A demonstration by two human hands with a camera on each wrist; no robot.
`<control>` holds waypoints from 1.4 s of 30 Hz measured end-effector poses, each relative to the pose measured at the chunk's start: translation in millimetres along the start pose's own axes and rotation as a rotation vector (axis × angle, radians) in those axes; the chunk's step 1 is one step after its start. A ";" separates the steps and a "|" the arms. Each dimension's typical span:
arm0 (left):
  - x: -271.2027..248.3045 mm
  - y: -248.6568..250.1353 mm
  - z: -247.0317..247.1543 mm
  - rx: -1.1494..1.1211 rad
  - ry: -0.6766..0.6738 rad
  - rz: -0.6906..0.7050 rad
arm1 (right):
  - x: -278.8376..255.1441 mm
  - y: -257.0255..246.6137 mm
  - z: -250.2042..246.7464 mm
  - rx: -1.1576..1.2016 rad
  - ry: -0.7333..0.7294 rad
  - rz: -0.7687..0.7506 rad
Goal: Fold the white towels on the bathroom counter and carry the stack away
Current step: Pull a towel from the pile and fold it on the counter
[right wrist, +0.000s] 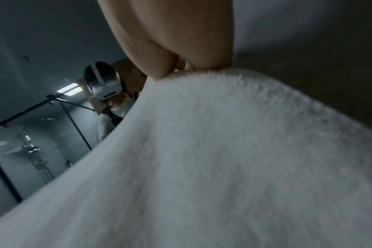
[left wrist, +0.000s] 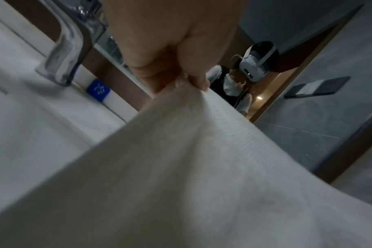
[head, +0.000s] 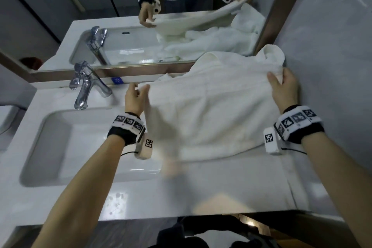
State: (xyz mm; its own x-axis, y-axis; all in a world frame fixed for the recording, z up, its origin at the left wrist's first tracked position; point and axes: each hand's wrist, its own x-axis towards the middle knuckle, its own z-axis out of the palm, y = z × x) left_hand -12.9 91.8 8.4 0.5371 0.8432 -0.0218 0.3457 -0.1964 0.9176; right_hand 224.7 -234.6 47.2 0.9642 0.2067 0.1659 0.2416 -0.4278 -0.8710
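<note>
The white towel (head: pixel 205 119) is held up by its far edge, with that edge stretched between the two grips so that its long axis runs left to right along the mirror (head: pixel 124 26), and the rest of the cloth falls toward the person and drapes onto the counter (head: pixel 201 193) below the hands. The left hand (head: pixel 133 97) pinches the left end of that edge between thumb and curled fingers; the right hand (head: pixel 284 88) has its fingers wrapped over the right end. Beyond the right grip, toward the mirror and the wall, a rumpled heap of more white towels (head: pixel 271 54) lies on the counter, touching the held one. To the left of the left grip stand the chrome faucet (head: pixel 84 86) and the sink basin (head: pixel 66 147). The head view alone shows the full width of the towel, both wrist bands and the reflected hands in the mirror. The left wrist view shows what it cannot: the left hand (left wrist: pixel 170 50) from below, with the cloth bunched into a peak at the pinch, the white towel (left wrist: pixel 181 176) spreading down from it, the faucet (left wrist: pixel 64 50) close by, and a small blue label (left wrist: pixel 98 90) on the ledge under the mirror. The right wrist view shows the right hand (right wrist: pixel 170 38) closing on the fuzzy edge of the white towel (right wrist: pixel 223 159); the fingertips there are hidden by the pile.
</note>
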 end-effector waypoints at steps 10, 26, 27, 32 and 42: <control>5.7 -27.1 34.2 0.080 -0.136 -0.330 | -1.9 26.1 20.8 0.007 -0.129 0.211; -39.3 -63.0 7.1 -0.003 -0.238 -0.233 | -70.8 55.2 -8.0 0.006 -0.096 0.108; -39.9 -61.2 6.7 0.029 -0.223 -0.199 | -69.7 53.1 -8.1 -0.054 -0.095 0.065; -46.2 -68.0 5.1 0.202 -0.223 -0.248 | -64.5 55.6 -13.9 -0.171 -0.198 0.133; -92.7 -103.2 -20.8 0.213 -0.480 -0.318 | -123.3 96.7 -26.8 -0.163 -0.335 0.420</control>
State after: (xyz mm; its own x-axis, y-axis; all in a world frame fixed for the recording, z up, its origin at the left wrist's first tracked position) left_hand -114.4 44.3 -76.0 0.6515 0.5674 -0.5036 0.6658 -0.1095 0.7380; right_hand 132.1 -325.0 -45.1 0.9003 0.2461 -0.3590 -0.1163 -0.6588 -0.7433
